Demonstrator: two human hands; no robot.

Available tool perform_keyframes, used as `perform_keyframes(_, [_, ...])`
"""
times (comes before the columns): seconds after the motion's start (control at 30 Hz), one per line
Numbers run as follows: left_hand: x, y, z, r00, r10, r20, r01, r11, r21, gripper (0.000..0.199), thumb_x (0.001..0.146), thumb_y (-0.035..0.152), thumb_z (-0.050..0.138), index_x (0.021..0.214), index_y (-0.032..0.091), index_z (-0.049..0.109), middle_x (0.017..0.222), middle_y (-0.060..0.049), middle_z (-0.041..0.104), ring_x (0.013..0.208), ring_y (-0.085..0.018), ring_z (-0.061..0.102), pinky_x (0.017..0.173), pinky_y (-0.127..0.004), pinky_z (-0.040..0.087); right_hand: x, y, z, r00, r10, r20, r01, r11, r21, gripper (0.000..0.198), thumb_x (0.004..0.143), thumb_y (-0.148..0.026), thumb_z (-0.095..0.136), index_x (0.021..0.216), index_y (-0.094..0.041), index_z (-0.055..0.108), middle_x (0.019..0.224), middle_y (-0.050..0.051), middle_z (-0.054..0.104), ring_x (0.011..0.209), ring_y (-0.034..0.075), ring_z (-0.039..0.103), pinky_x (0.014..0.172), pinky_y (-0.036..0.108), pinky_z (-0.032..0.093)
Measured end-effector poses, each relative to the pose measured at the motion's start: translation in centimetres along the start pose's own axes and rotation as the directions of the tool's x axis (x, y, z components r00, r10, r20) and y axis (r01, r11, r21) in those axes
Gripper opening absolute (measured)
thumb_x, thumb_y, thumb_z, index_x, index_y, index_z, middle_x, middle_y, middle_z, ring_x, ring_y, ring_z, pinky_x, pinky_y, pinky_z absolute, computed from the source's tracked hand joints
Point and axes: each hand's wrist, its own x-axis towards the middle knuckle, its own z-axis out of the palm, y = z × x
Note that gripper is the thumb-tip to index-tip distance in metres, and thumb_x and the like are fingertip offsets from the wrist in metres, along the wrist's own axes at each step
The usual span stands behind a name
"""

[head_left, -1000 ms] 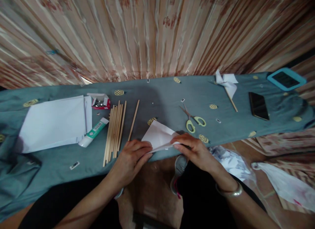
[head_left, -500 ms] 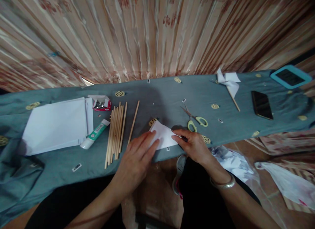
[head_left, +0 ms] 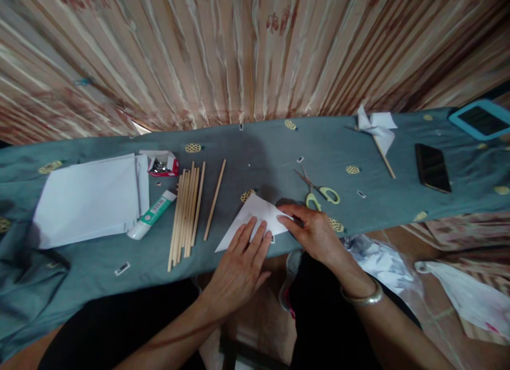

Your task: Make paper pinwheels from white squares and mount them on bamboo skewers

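Observation:
A white sheet of paper (head_left: 255, 213), folded into a triangle, lies at the table's near edge. My left hand (head_left: 241, 266) rests on its lower side with fingers stretched out flat. My right hand (head_left: 313, 232) pinches the paper's right corner between thumb and index finger. Just beyond that hand lie scissors (head_left: 316, 192) with light green handles, blades apart. To the left of the paper is a single wooden stick (head_left: 215, 200), and beside it a bunch of several more sticks (head_left: 185, 216).
On the left are a stack of white paper (head_left: 87, 203), a green and white glue tube (head_left: 153, 216) and a red box of metal pins (head_left: 163, 164). A paper pinwheel (head_left: 378, 134), a phone (head_left: 432, 167) and a blue-framed tablet (head_left: 482, 119) lie on the right.
My left hand has slid down and toward me along the paper, uncovering its left point. My right hand keeps its pinch on the right corner. The view has shifted slightly.

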Motion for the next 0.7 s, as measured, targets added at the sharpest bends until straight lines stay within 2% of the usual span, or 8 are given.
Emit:
perform_keyframes(0.17, [0.00, 0.01, 0.19, 1.000, 0.007, -0.014, -0.007, 1.000, 0.016, 0.081, 0.077, 0.030, 0.074, 0.142, 0.002, 0.034, 0.148, -0.026, 0.042, 0.142, -0.043, 0.029, 0.110, -0.056, 0.038, 0.16, 0.00, 0.14, 1.000, 0.012, -0.009, -0.012, 1.000, -0.016, 0.023, 0.088, -0.025, 0.061, 0.107, -0.018, 0.072, 0.104, 0.008, 0.076, 0.091, 0.021, 0.072, 0.084, 0.034, 0.056])
perform_keyframes(0.4, [0.04, -0.07, 0.17, 1.000, 0.004, 0.000, -0.004, 1.000, 0.013, 0.078, 0.079, 0.031, 0.072, 0.142, 0.003, 0.034, 0.148, -0.024, 0.043, 0.141, -0.043, 0.031, 0.111, -0.056, 0.036, 0.14, -0.04, 0.29, 1.000, -0.010, -0.023, 0.008, 0.998, -0.057, 0.022, 0.088, -0.024, 0.061, 0.106, -0.018, 0.072, 0.099, 0.007, 0.077, 0.084, 0.020, 0.072, 0.081, 0.033, 0.055])
perform_keyframes(0.7, [-0.13, -0.17, 0.05, 1.000, -0.001, 0.029, 0.001, 1.000, 0.026, 0.074, 0.084, 0.035, 0.067, 0.143, 0.005, 0.034, 0.151, -0.021, 0.040, 0.143, -0.042, 0.028, 0.113, -0.062, 0.028, 0.00, -0.13, 0.35, 0.998, -0.044, -0.049, 0.038, 0.991, -0.128, 0.023, 0.088, -0.025, 0.061, 0.106, -0.017, 0.072, 0.097, 0.007, 0.077, 0.081, 0.020, 0.071, 0.079, 0.033, 0.056])
